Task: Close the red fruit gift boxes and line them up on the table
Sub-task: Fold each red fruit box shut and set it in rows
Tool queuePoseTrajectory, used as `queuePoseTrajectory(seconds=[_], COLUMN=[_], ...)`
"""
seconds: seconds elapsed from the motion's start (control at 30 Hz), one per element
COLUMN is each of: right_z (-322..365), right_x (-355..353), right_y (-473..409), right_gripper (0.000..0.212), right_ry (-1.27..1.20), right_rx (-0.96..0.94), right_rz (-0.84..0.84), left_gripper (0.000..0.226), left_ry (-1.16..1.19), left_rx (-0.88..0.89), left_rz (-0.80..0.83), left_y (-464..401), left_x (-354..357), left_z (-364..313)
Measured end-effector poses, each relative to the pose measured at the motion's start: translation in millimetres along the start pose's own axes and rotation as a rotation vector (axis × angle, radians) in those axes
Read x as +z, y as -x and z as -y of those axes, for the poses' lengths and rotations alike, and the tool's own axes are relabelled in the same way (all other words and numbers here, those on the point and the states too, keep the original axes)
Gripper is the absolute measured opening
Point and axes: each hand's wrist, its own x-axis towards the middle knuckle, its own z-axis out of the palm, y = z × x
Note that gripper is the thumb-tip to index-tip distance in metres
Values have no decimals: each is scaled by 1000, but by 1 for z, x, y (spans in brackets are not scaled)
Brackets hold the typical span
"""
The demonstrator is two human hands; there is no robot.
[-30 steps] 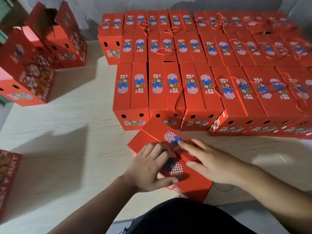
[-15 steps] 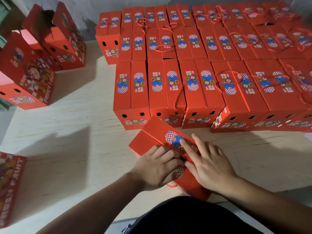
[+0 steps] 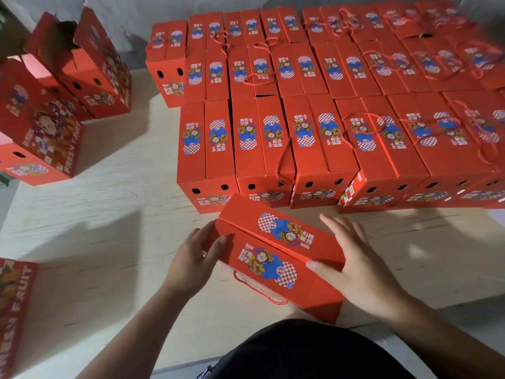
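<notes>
I list: red gift box (image 3: 278, 258), matt printed cardboard; its handle (image 3: 257, 292), twisted red cord; table (image 3: 109, 214), pale wood, visible grain, matt, unvarnished-looking.
</notes>
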Motion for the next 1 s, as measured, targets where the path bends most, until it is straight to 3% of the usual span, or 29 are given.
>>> queuePoseTrajectory(seconds=[0.1, 0.17, 0.23, 0.3, 0.37, 0.43, 0.5, 0.67, 0.77, 0.87, 0.93, 1.0], right_z=[-1, -4, -5, -1, 3, 10, 14, 13, 14, 16, 17, 18], right_x=[6, 8, 12, 16, 20, 20, 20, 23, 23, 18, 12, 5], right_y=[-12, -12, -6, 1, 5, 4, 3, 8, 11, 3, -5, -8], right_gripper=[90, 80, 52, 26, 28, 30, 35, 54, 61, 62, 59, 51], right_ry=[-77, 11, 171, 390, 458, 419, 411, 472, 567, 547, 509, 490], right_rx=[-30, 0, -93, -279, -416, -434, -417, -402, -385, -380, -410, -464], right_rz=[-199, -341, -417, -360, -199, -107, -86, -57, 12, 147, 139, 77], left_gripper=[51, 63, 82, 93, 103, 100, 80, 45, 23, 56, 81, 77], left_ry=[110, 203, 132, -80, -258, -393, -481, -603, -438, -373, -533, -584], left_rx=[-123, -230, -246, -142, 52, 240, 327, 678, 613, 359, 349, 418], left_rz=[-188, -181, -103, -126, -165, -99, 29, 23, 110, 341, 439, 425], left_y=[38, 69, 92, 93, 77, 50, 26, 15, 1, -12, -6, 2], left_x=[13, 22, 30, 31, 28, 26, 21, 4, -18, -35, -26, -10], left_z=[-7, -13, -14, -18, -27, -42, -53, -66, -79, -83, -84, -83])
